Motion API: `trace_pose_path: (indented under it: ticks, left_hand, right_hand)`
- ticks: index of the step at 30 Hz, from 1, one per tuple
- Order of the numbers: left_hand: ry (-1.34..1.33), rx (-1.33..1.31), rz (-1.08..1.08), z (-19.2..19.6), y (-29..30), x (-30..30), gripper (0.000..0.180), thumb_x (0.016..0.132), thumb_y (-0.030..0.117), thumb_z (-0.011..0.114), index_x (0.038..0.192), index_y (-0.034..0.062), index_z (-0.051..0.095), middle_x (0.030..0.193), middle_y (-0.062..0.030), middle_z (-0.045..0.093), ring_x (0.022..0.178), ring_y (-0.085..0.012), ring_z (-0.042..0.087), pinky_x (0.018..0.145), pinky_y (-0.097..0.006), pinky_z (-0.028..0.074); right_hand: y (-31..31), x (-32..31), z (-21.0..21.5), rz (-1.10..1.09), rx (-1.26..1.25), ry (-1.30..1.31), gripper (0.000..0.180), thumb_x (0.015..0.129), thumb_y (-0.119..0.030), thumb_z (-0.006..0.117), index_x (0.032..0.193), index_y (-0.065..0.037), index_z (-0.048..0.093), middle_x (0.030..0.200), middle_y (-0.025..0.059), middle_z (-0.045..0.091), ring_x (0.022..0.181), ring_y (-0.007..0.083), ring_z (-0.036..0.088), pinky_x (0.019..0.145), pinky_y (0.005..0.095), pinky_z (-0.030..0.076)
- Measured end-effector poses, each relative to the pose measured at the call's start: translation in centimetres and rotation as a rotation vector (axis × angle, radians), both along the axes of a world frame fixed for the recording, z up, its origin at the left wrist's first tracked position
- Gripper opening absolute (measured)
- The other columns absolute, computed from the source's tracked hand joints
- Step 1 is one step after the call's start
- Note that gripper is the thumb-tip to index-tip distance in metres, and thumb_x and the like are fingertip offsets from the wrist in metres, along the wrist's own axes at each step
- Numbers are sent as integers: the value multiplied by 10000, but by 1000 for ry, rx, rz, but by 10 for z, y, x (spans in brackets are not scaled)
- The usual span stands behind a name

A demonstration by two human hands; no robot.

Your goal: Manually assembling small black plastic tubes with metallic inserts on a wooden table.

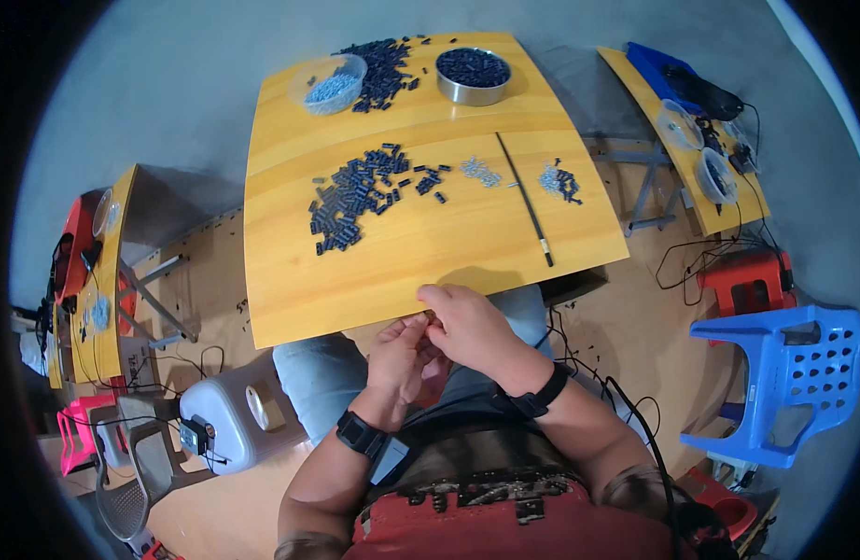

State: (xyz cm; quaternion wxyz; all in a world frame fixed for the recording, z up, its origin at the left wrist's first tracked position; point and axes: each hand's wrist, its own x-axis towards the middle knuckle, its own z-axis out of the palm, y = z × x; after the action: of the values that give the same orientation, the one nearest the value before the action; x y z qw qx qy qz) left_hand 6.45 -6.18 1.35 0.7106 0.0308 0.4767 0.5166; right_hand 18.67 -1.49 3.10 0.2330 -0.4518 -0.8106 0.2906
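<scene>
At the table's front edge my left hand [398, 360] and my right hand [469, 327] meet, fingers closed and pinched together. Whatever they hold is too small and covered to make out. Beyond them, on the yellow wooden table [341, 299], lies a heap of small black cylindrical parts [350, 194], with a few more [430, 177] to its right. Farther right are small silvery pieces [481, 172], a long thin black rod [525, 201] lying lengthwise, then another group of silvery pieces [548, 179] beside small black pieces [568, 186].
A clear tub [358, 75] of light blue bits, a loose black pile [383, 70] and a round metal tin [472, 94] occupy the table's far end. Side tables stand left and right. A blue plastic chair [775, 383], red stool [747, 280] and cables are at right; a grey-white case [226, 431] sits left.
</scene>
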Motion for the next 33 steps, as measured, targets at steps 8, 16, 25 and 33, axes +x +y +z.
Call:
trace_pose_path:
  ticks: [8,16,25,33]
  left_hand:
    - [126,140,-419,18,-7,-3,262,940,222,515,1072,2,567,988,-91,628,867,-170,601,762,-280,489]
    - [-127,1548,-624,168,8,17,349,934,288,499,986,-33,625,1077,-238,593,839,-329,636,704,-404,528]
    - [-746,1001,315,213,-44,101,519,925,427,466,773,-20,681,913,-355,550,770,-388,612,684,-399,523]
    - [-567,1267,73,201,-16,68,499,926,378,477,649,-14,616,876,-369,550,757,-403,606,673,-419,521]
  right_hand:
    - [-7,74,7,14,38,121,247,683,-80,691,911,-16,620,790,130,586,658,261,588,580,335,476]
    - [13,198,-23,-563,-83,-131,277,671,-95,728,913,7,639,806,140,622,655,214,620,578,305,496]
    - [59,231,-112,-955,-476,564,124,780,-41,599,891,13,607,726,48,611,595,149,578,531,265,477]
    - [33,228,-81,-633,-779,97,41,788,-57,597,778,-24,618,676,17,592,556,102,558,506,239,468]
